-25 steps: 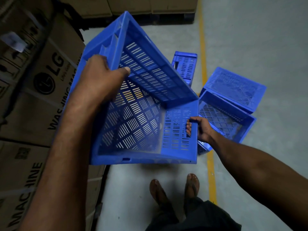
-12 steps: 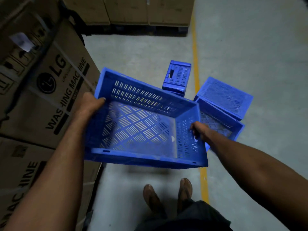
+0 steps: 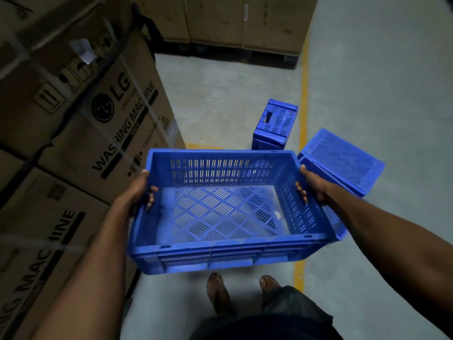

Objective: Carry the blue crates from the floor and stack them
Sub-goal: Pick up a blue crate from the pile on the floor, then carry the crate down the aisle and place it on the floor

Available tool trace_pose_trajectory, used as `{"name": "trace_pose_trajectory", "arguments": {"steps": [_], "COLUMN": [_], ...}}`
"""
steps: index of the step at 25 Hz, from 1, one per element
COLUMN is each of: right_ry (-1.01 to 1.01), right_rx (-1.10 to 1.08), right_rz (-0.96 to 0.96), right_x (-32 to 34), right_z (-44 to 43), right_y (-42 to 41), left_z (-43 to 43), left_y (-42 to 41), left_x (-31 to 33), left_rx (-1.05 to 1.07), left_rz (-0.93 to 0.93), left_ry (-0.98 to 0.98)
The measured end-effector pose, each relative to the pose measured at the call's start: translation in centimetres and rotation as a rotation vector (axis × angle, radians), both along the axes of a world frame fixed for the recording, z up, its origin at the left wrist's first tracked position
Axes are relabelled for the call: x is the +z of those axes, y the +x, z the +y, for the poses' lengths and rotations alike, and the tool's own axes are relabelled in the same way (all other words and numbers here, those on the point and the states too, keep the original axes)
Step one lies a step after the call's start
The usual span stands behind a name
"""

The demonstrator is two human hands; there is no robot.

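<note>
Fingers (image 3: 150,196) of our left hand (image 3: 136,190) curl over the left wall of the crate (image 3: 220,212), and our right hand (image 3: 312,186) grips the right wall the same way. We hold it level and open side up, above the floor (image 3: 220,94) and our feet. Beyond it sit more blue crates: one on end (image 3: 275,123), far, and an upturned one (image 3: 343,159) to the right. Boxes (image 3: 81,114) stand on the left.
</note>
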State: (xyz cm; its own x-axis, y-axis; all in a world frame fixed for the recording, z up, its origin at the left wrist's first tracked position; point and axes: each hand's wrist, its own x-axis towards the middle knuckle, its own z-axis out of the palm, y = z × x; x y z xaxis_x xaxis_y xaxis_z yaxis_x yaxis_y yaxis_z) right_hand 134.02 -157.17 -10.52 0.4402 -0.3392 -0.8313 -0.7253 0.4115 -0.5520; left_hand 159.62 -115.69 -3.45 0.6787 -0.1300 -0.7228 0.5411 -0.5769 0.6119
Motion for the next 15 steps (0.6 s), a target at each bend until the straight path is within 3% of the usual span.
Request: {"name": "trace_pose_trajectory", "arguments": {"steps": [6,15], "right_ry": [-0.134,-0.218], "right_rx": [0.273,0.646], "right_rz": [0.072,0.080], "right_x": [0.3,2.4], "right_z": [-0.6,5.4], "right_y": [2.7,4.3], "left_z": [4.2,11.3], "left_y": [-7.4,-22.0], "left_x": [0.7,-0.6], "left_rx": [0.267,0.633], "left_rz": [0.139,0.128], "left_ry": [-0.033,-0.016]}}
